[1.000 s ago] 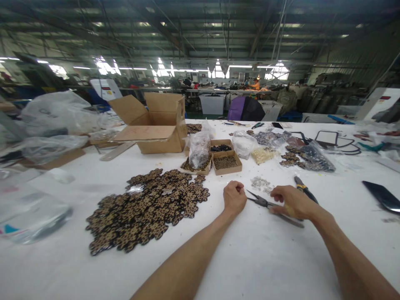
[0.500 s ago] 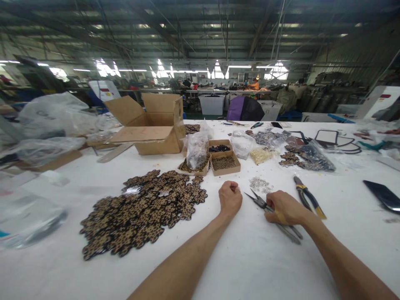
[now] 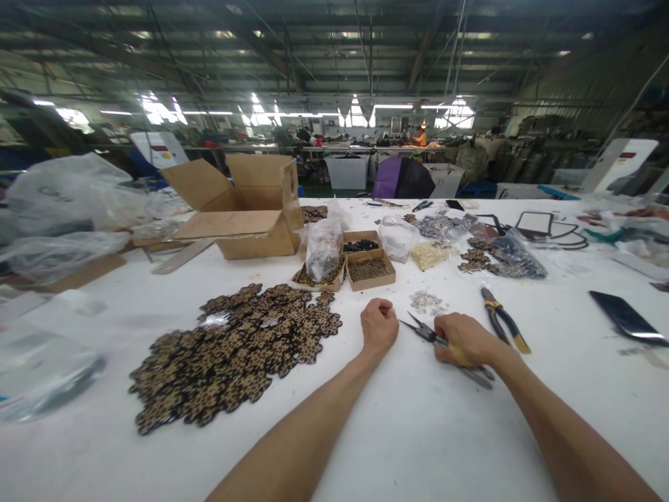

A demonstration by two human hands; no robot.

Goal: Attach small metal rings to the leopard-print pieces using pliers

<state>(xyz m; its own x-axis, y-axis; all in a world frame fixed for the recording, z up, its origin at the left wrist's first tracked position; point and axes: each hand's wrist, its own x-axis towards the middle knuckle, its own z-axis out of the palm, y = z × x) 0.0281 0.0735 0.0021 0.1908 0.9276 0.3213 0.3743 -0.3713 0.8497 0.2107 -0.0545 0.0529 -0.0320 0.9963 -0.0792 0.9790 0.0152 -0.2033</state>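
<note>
My right hand (image 3: 463,339) is closed round a pair of needle-nose pliers (image 3: 426,330), whose slim jaws are parted and point up and left. Just left of the jaw tips is my left hand (image 3: 380,326), its fingers pinched together; whatever they hold is too small to make out. Beyond the pliers lies a scatter of small silvery pieces (image 3: 426,302). A large spread of leopard-print, flower-shaped pieces (image 3: 235,355) covers the table to the left of my left hand.
Small cardboard trays (image 3: 370,270) of little metal parts stand ahead, beside an open cardboard box (image 3: 258,233). Yellow-and-black pliers (image 3: 502,319) and a dark phone (image 3: 627,317) lie to the right. Plastic bags (image 3: 73,195) crowd the far left of the white table (image 3: 408,432).
The whole view has shifted a little, so the table's things sit slightly further left. The pliers' jaws have come a bit nearer my left fingers. Both hands keep their grips.
</note>
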